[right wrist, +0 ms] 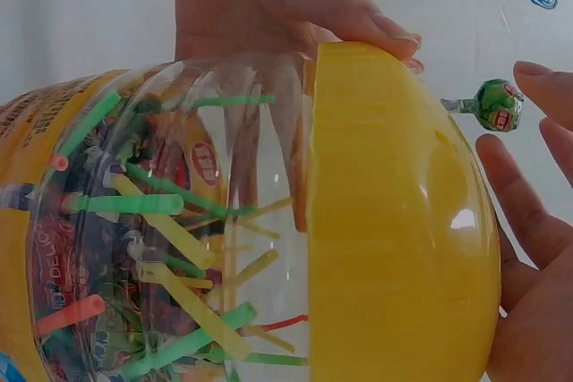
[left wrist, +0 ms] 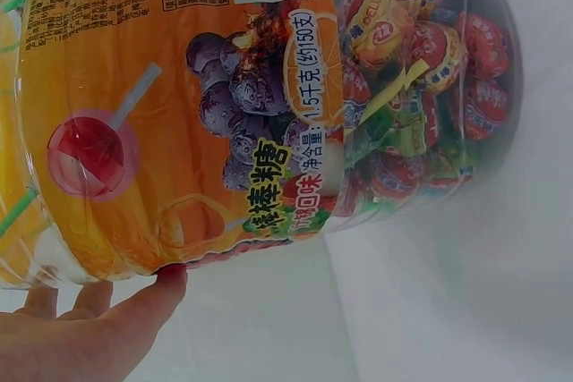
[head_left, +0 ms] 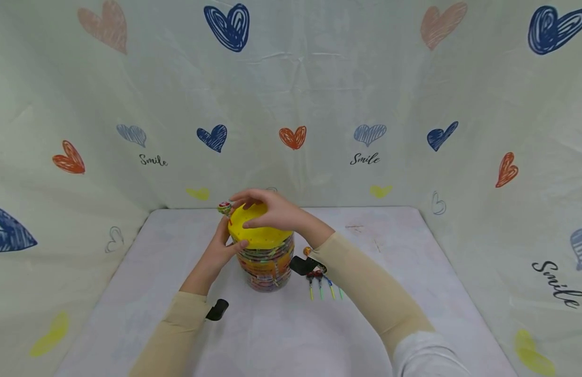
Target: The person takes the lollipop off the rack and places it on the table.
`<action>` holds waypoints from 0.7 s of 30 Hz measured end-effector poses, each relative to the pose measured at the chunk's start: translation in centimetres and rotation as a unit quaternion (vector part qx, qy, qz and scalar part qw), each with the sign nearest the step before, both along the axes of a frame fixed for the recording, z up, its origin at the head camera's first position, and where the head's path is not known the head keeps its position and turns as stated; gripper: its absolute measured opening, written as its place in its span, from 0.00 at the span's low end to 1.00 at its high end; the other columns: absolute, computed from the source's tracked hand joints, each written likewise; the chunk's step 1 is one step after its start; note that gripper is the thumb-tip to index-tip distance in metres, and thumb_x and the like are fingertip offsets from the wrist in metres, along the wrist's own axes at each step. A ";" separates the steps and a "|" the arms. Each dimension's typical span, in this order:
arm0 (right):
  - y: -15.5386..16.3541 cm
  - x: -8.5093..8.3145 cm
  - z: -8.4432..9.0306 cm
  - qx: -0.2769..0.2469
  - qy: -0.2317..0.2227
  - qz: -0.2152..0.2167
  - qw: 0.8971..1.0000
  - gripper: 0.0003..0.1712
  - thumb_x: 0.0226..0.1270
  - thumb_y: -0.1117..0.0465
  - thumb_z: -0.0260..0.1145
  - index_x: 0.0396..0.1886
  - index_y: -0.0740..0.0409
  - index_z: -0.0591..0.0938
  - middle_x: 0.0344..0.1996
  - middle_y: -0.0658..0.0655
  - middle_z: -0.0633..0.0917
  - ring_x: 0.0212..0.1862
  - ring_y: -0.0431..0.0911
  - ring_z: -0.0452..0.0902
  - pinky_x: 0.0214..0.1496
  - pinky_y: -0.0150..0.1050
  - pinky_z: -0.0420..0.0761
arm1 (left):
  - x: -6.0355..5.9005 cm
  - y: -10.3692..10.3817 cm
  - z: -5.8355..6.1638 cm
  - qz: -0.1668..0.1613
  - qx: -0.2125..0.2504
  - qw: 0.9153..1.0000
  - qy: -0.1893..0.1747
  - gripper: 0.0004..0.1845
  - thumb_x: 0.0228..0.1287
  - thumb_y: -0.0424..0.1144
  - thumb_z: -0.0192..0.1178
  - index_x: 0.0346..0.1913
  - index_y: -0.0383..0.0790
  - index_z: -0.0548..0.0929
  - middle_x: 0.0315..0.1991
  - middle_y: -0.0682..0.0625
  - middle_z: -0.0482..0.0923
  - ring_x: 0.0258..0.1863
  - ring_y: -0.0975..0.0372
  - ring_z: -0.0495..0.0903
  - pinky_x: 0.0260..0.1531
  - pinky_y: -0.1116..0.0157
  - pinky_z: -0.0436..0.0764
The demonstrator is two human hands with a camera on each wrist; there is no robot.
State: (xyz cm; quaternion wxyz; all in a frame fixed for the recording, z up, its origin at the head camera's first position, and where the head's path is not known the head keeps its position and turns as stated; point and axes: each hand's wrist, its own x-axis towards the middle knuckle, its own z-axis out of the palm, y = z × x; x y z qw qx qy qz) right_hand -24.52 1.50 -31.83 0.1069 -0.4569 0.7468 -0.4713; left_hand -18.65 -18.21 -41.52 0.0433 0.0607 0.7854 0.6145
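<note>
- Lollipop jar (head_left: 267, 267) stands upright on the table (head_left: 413, 272), between both hands.
- Left hand (head_left: 220, 251) grips the yellow lid (head_left: 258, 230) rim, thumb curled on top.
- Right hand (head_left: 272, 209) lies flat over the lid, fingers relaxed.
- One lollipop (head_left: 224, 208) stands in the lid by the right fingertips.

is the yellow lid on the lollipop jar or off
On. The yellow lid caps the lollipop jar, meeting its clear wall in the right wrist view. Whether it is fastened cannot be told.
</note>
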 end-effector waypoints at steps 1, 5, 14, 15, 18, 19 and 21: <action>-0.1 -0.1 0.0 0.005 -0.002 0.004 1.000 0.31 0.62 0.66 0.70 0.65 0.56 0.74 0.55 0.56 0.81 0.55 0.43 0.72 0.58 0.33 0.73 | 0.0 0.0 0.0 -0.002 0.002 1.000 0.002 0.47 0.69 0.44 0.61 0.78 0.52 0.39 0.78 0.46 0.36 0.76 0.48 0.35 0.67 0.35 0.43; -0.3 -0.1 0.2 0.021 -0.008 0.021 1.000 0.31 0.63 0.66 0.69 0.66 0.54 0.74 0.56 0.58 0.80 0.56 0.44 0.71 0.58 0.34 0.74 | 0.2 0.1 0.0 -0.007 0.008 1.000 0.009 0.47 0.69 0.43 0.60 0.78 0.52 0.39 0.78 0.46 0.36 0.76 0.48 0.35 0.67 0.36 0.44; -0.7 0.1 0.5 0.045 0.001 0.028 0.999 0.29 0.66 0.66 0.67 0.66 0.53 0.74 0.57 0.53 0.79 0.56 0.44 0.71 0.58 0.33 0.72 | 0.3 0.0 -0.2 -0.014 0.016 1.000 0.023 0.46 0.69 0.42 0.60 0.78 0.49 0.41 0.78 0.45 0.36 0.76 0.48 0.35 0.66 0.35 0.43; -0.7 0.1 0.5 0.046 0.001 0.029 0.999 0.29 0.66 0.66 0.67 0.66 0.53 0.74 0.57 0.52 0.79 0.57 0.44 0.71 0.58 0.33 0.72 | 0.3 0.0 -0.2 -0.013 0.015 1.000 0.023 0.46 0.69 0.42 0.60 0.78 0.49 0.40 0.78 0.45 0.36 0.76 0.48 0.35 0.66 0.35 0.43; -0.8 0.1 0.5 0.044 0.003 0.033 0.998 0.28 0.65 0.67 0.67 0.66 0.54 0.75 0.57 0.52 0.79 0.57 0.45 0.71 0.59 0.32 0.72 | 0.3 0.1 -0.2 -0.010 0.013 1.000 0.023 0.46 0.69 0.43 0.61 0.78 0.48 0.41 0.78 0.44 0.36 0.76 0.47 0.35 0.66 0.34 0.42; -0.9 0.1 0.5 0.044 0.004 0.033 0.998 0.28 0.65 0.67 0.67 0.65 0.54 0.75 0.56 0.52 0.79 0.57 0.45 0.72 0.59 0.32 0.72 | 0.3 0.1 -0.2 -0.009 0.012 1.000 0.022 0.46 0.69 0.43 0.61 0.78 0.48 0.41 0.78 0.44 0.36 0.76 0.47 0.35 0.66 0.34 0.42; -0.9 0.2 0.6 0.044 0.007 0.033 0.998 0.28 0.65 0.67 0.67 0.65 0.54 0.75 0.56 0.52 0.79 0.56 0.45 0.72 0.58 0.32 0.72 | 0.3 0.1 -0.2 -0.006 0.011 1.000 0.021 0.46 0.69 0.43 0.61 0.78 0.48 0.41 0.78 0.44 0.36 0.76 0.47 0.35 0.66 0.34 0.43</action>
